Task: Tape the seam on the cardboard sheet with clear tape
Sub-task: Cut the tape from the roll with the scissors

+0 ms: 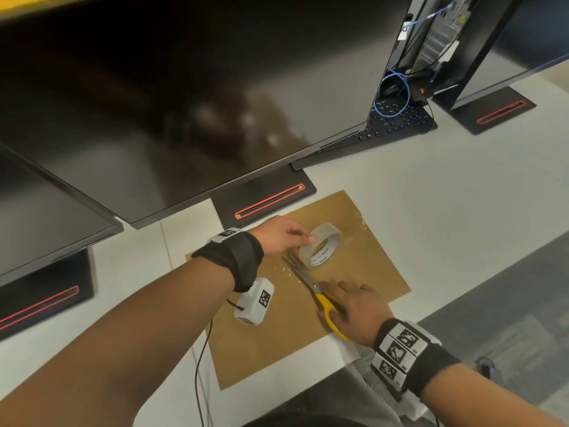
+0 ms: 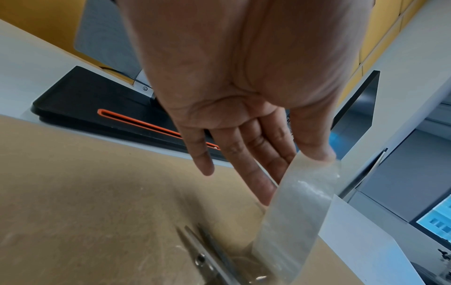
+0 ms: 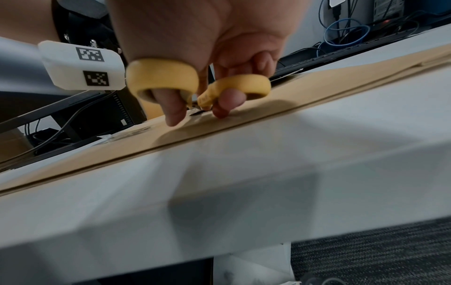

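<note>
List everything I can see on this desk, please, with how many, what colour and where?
cardboard sheet: one, brown, flat on the desk near its front edge
clear tape roll: one, clear with white core, above the cardboard
scissors: one pair, yellow handles, steel blades open beside the roll
monitors: three, black, along the back
keyboard: one, black, behind the middle monitor
blue cable: one, coiled over the keyboard
desk: one, white
left hand: holds the roll between thumb and fingers
right hand: fingers through the scissor handles
</note>
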### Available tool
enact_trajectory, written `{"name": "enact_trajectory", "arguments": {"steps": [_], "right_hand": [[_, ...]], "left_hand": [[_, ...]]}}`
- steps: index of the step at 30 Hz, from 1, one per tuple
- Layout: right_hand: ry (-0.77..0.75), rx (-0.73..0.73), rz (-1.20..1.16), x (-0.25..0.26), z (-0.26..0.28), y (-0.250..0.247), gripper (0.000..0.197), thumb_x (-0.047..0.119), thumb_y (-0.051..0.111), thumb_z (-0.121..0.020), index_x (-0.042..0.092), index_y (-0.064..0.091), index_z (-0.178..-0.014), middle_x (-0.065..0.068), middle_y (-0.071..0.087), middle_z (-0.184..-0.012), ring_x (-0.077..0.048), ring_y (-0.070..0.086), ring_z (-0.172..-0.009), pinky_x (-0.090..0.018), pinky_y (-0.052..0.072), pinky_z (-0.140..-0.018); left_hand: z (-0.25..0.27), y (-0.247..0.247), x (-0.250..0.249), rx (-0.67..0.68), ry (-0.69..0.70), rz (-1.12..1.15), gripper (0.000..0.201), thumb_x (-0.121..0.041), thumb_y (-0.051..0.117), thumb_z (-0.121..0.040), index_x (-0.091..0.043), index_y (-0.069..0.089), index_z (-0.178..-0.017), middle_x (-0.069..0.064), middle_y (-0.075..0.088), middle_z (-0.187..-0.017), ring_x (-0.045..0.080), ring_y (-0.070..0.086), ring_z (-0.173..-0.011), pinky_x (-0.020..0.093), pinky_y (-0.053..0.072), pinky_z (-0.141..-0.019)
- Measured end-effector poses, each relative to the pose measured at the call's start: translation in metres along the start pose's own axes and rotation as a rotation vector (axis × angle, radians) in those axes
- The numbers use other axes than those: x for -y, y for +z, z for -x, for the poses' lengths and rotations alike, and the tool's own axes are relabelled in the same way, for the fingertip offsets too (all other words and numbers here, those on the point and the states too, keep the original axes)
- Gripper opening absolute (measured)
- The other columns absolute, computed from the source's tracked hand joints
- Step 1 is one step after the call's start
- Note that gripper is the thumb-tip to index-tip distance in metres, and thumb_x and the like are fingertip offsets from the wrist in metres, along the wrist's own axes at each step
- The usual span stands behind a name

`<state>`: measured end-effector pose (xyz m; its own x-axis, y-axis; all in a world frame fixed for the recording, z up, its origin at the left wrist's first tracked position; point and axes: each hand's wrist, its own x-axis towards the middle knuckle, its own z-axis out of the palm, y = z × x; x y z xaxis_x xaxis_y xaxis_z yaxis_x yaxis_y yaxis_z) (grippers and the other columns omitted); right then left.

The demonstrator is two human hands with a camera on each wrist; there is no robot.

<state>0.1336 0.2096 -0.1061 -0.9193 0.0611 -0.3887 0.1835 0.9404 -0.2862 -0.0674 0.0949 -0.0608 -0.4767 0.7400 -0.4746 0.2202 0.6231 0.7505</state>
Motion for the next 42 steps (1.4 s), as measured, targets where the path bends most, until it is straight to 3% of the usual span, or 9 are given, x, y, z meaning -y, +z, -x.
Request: {"name": "enact_trajectory", "arguments": {"steps": [2, 19, 21, 25, 28, 31, 36, 38, 42], "right_hand": [[-0.005, -0.004, -0.003, -0.001, 0.0, 0.0, 0.054, 0.042, 0.042, -0.088, 0.035, 0.032, -0.14, 0.006, 0.057, -0.121, -0.021, 0.059, -0.099, -0.029, 0.04, -0.086], [-0.016, -0.007, 0.01, -0.001, 0.001, -0.007, 0.051, 0.04, 0.041, -0.092, 0.034, 0.031, -0.142, 0.006, 0.057, -0.125, -0.022, 0.059, -0.097, -0.029, 0.04, -0.086], [-0.028, -0.035, 0.017, -0.002, 0.0, -0.008, 0.052, 0.042, 0.04, -0.088, 0.036, 0.034, -0.14, 0.006, 0.059, -0.118, -0.023, 0.06, -0.089, -0.03, 0.041, -0.084], [-0.056, -0.112, 0.038, -0.007, -0.002, -0.008, 0.054, 0.049, 0.042, -0.07, 0.038, 0.051, -0.122, 0.009, 0.065, -0.088, -0.016, 0.058, -0.057, -0.029, 0.048, -0.064], [-0.117, -0.113, 0.019, -0.012, -0.005, -0.009, 0.056, 0.048, 0.046, -0.069, 0.036, 0.05, -0.124, 0.007, 0.061, -0.093, -0.018, 0.059, -0.064, -0.033, 0.049, -0.07], [-0.135, -0.083, -0.012, -0.017, -0.007, -0.012, 0.061, 0.048, 0.044, -0.067, 0.039, 0.047, -0.128, 0.006, 0.057, -0.102, -0.018, 0.059, -0.077, -0.034, 0.042, -0.08], [-0.067, -0.051, -0.136, -0.04, -0.004, -0.024, 0.062, 0.035, 0.055, -0.065, 0.039, 0.049, -0.127, 0.008, 0.048, -0.107, -0.012, 0.05, -0.088, -0.025, 0.03, -0.089], [-0.036, -0.067, -0.189, -0.055, -0.001, -0.028, 0.062, 0.03, 0.06, -0.061, 0.037, 0.054, -0.123, 0.009, 0.048, -0.103, -0.01, 0.046, -0.085, -0.027, 0.036, -0.09], [0.031, -0.148, -0.26, -0.09, 0.01, -0.037, 0.056, 0.024, 0.064, -0.056, 0.034, 0.063, -0.111, 0.01, 0.055, -0.096, -0.017, 0.06, -0.082, -0.028, 0.047, -0.078]], "left_hand": [[0.0, 0.0, -0.001, 0.002, -0.004, 0.004, 0.028, -0.036, 0.062, -0.09, -0.017, 0.071, -0.108, -0.013, 0.064, -0.074, 0.009, 0.059, -0.079, 0.019, 0.044, -0.077], [-0.002, 0.005, -0.001, -0.02, 0.011, 0.061, 0.027, -0.036, 0.063, -0.089, -0.014, 0.071, -0.103, -0.006, 0.066, -0.077, 0.008, 0.06, -0.074, 0.023, 0.046, -0.079], [0.0, 0.005, -0.001, -0.033, 0.02, 0.074, 0.027, -0.036, 0.063, -0.089, -0.014, 0.071, -0.103, -0.005, 0.066, -0.08, 0.009, 0.059, -0.076, 0.024, 0.046, -0.078], [0.003, 0.003, -0.005, -0.08, 0.041, 0.144, 0.025, -0.029, 0.064, -0.09, -0.011, 0.071, -0.105, -0.001, 0.067, -0.091, 0.011, 0.059, -0.083, 0.019, 0.046, -0.077], [0.005, 0.0, -0.007, -0.087, 0.045, 0.131, 0.022, -0.029, 0.065, -0.089, -0.013, 0.071, -0.102, 0.001, 0.067, -0.096, 0.012, 0.058, -0.087, 0.022, 0.046, -0.082], [0.007, -0.002, -0.008, -0.091, 0.041, 0.115, 0.022, -0.034, 0.066, -0.088, -0.018, 0.071, -0.101, 0.005, 0.07, -0.104, 0.014, 0.06, -0.089, 0.027, 0.047, -0.086], [0.01, -0.001, -0.009, -0.123, 0.037, 0.099, 0.022, -0.037, 0.065, -0.088, -0.02, 0.071, -0.101, 0.006, 0.069, -0.108, 0.023, 0.063, -0.1, 0.032, 0.048, -0.09], [0.011, 0.0, -0.01, -0.125, 0.035, 0.1, 0.021, -0.037, 0.064, -0.088, -0.021, 0.07, -0.101, 0.005, 0.069, -0.106, 0.023, 0.062, -0.101, 0.033, 0.048, -0.091], [0.012, 0.002, -0.012, -0.134, 0.024, 0.112, 0.021, -0.036, 0.062, -0.09, -0.02, 0.07, -0.1, 0.008, 0.068, -0.105, 0.024, 0.061, -0.099, 0.031, 0.048, -0.088]]}}
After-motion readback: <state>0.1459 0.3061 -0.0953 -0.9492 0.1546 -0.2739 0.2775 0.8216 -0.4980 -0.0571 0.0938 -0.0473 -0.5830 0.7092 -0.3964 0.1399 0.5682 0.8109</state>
